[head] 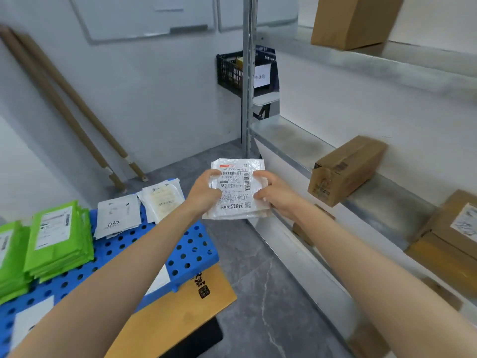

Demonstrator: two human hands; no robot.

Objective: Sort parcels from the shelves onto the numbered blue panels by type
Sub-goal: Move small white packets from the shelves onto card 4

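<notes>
A white bubble-mailer parcel [236,188] with a printed shipping label is held in front of me above the grey floor. My left hand [206,191] grips its left edge and my right hand [275,193] grips its right edge. Down to the left lies a perforated blue panel [188,251]. On it sit stacks of green parcels [58,241] and two white flat mailers [117,215], [162,198]. To the right stands a metal shelf [296,143] with brown cardboard boxes [344,170], [454,228].
A tall carton [353,20] stands on the upper shelf. A black crate [235,72] with a paper sign hangs behind the shelf post. Two long cardboard tubes [69,109] lean on the left wall. A yellow envelope [180,311] sticks out from under the blue panel.
</notes>
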